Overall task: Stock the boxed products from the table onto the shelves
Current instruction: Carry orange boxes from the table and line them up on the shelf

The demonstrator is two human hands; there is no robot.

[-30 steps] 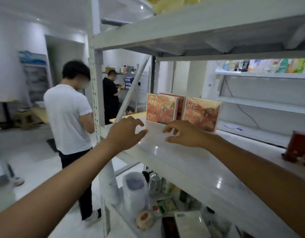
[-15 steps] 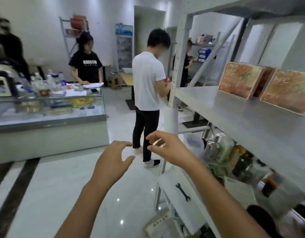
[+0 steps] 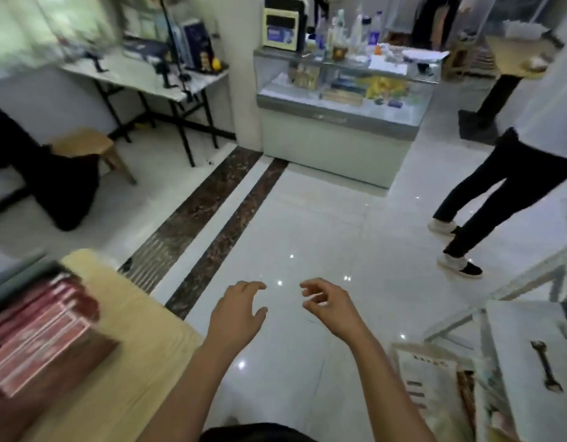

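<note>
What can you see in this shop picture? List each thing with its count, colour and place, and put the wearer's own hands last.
Boxed products: one stack, count blurred, red, on table at lower left.
Table: one, pale wood, lower left.
Glass counter: one, grey, top centre.
Folding table: one, white top, black legs, upper left.
Stool: one, wooden, left.
Wrench: one, dark, on white shelf, lower right.
Bystander: one, black trousers, right.
Left hand: empty, open, over floor.
Right hand: empty, fingers curled, over floor.

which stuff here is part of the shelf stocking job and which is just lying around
Part of the job:
- red boxes stacked on the wooden table
- left hand and right hand, both empty
- white shelf unit

Just lying about:
- wrench on the low shelf
- glass counter
- stool
- folding table
</note>
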